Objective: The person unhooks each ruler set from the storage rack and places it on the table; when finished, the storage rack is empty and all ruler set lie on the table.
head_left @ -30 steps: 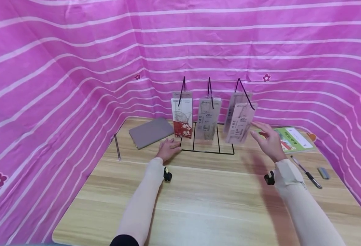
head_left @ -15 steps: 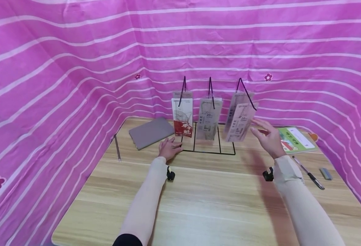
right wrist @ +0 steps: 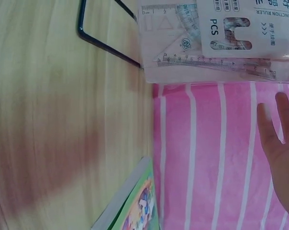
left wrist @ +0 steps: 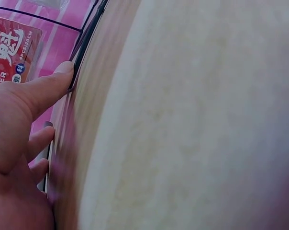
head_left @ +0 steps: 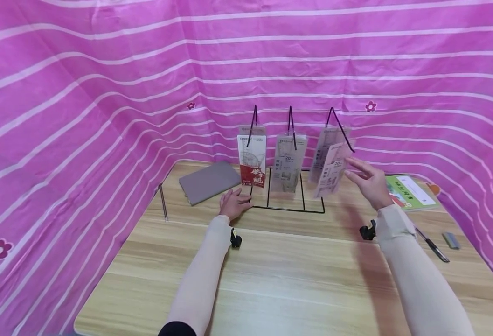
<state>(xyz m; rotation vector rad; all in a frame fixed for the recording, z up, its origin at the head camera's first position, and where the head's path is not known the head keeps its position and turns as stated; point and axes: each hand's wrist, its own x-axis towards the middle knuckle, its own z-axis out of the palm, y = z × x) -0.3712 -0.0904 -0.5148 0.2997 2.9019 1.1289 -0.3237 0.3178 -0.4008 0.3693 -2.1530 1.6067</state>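
A black wire rack [head_left: 286,209] stands on the table, with clear packs of rulers hanging from its three hooks. At its front left corner my left hand [head_left: 233,204] rests, the thumb touching the base wire [left wrist: 77,67] and the other fingers spread on the table. Above that hand hangs a white-and-red ruler set [head_left: 252,161]; a grey ruler set [head_left: 288,163] hangs in the middle. My right hand [head_left: 371,182], fingers extended, is at the right edge of the front right ruler set [head_left: 333,169], which hangs turned at an angle. Whether the fingertips touch it is unclear.
A grey notebook [head_left: 209,182] and a pencil [head_left: 163,203] lie on the left. A green booklet [head_left: 412,192], a pen [head_left: 435,247] and an eraser [head_left: 451,241] lie on the right. Pink striped cloth [head_left: 271,60] hangs behind the table.
The front right ruler set has swung and turned more edge-on. My right hand stays beside it, and my left hand keeps its place at the rack's corner. The head view has shifted slightly.
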